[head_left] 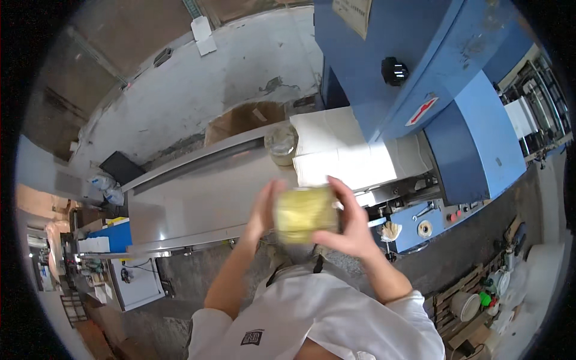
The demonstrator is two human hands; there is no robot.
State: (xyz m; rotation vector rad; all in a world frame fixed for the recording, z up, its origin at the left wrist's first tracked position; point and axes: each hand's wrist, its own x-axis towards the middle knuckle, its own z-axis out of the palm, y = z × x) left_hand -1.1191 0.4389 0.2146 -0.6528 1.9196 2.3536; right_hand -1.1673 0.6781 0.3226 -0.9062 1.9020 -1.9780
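Your left hand point(262, 210) and right hand point(351, 219) clamp a blurred yellowish jar point(305, 213) between them, above the grey surface point(198, 198), near the white paper stack point(342, 150).

The yellow-green block point(304, 213) is a squat, roughly rectangular thing, pale yellowish green with a darker, mottled face, blurred so its surface detail cannot be told. It sits just below the picture's centre, held up in the air, its broad face turned up toward the camera and tilted slightly. The left hand point(262, 211) presses its 9 o'clock side, and the right hand point(351, 223) clasps its 3 o'clock side.
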